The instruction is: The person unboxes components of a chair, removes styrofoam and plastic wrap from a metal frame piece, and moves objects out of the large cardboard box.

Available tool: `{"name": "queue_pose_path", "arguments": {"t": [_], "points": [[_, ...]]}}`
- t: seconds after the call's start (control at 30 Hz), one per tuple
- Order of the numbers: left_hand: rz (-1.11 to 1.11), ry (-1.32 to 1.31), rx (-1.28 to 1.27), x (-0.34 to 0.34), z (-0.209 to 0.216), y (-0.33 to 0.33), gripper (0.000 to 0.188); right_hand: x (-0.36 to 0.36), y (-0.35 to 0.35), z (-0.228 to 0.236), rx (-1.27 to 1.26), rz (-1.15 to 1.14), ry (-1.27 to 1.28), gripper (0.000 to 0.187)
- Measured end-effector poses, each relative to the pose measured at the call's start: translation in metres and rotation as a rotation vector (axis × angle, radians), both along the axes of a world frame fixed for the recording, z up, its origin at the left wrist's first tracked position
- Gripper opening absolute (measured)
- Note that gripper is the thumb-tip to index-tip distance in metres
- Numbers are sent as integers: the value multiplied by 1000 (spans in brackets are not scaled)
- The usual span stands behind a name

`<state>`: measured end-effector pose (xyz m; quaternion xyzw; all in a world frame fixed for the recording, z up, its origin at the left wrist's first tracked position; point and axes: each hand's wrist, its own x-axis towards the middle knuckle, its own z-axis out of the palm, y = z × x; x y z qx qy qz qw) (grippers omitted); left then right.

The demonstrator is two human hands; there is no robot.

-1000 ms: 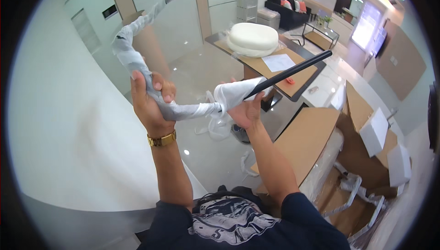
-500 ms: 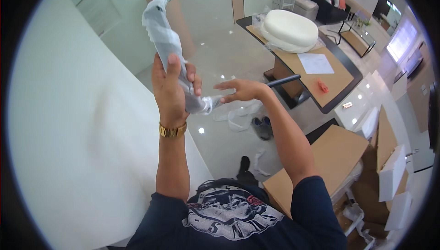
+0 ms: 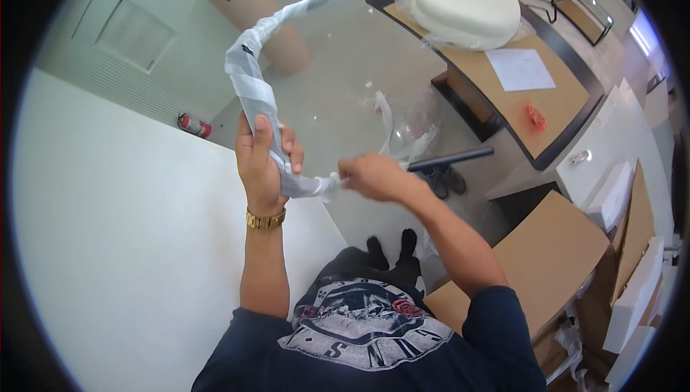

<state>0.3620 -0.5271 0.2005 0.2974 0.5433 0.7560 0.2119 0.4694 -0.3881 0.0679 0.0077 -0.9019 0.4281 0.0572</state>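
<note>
My left hand (image 3: 262,162), with a gold watch on its wrist, is closed around a bent tube (image 3: 253,90) wrapped in whitish plastic film. From there the tube curves up and away to the right, still covered. Beyond my right hand a bare black end (image 3: 456,158) sticks out to the right. My right hand (image 3: 374,178) is closed at the lower bend, its fingers pinching the bunched wrapping (image 3: 330,186). Its fingertips are partly hidden, so I cannot tell whether they also touch the tube.
A black-edged table (image 3: 589,108) bears white cushions (image 3: 467,11) in clear plastic, a paper sheet (image 3: 519,68) and a red crumpled piece (image 3: 535,115). Loose film (image 3: 402,130) and shoes (image 3: 447,180) lie on the floor. Cardboard (image 3: 550,248) and foam (image 3: 636,291) stand right; a white surface (image 3: 129,227) left.
My right hand has gone from spread fingers to a closed grip on the wrapping. The view has shifted, bringing a fire extinguisher into sight at the left.
</note>
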Motion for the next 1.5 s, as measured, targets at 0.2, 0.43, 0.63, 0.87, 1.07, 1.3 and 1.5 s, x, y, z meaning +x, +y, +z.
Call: {"name": "queue_pose_path", "arguments": {"t": [0.2,0.43,0.63,0.87,1.07,1.3,1.5], "points": [[91,-65,46,-28,-18,41,27,23,-92,-129,-21,-166,42,25],[160,-413,198,-147,-29,41,32,9,-63,-78,-362,-280,-183,34],[191,-682,344,-247,-55,58,43,-49,-26,-30,70,-826,179,40],[221,-978,335,-324,-84,61,40,-152,-35,30,270,-622,461,48],[305,-1093,453,-379,-119,85,35,-220,-24,-4,93,-554,347,32],[449,-947,433,-423,-117,119,35,-240,18,4,-180,-257,234,16],[430,-890,573,-537,-117,96,38,-185,74,39,-396,-347,-280,29]]}}
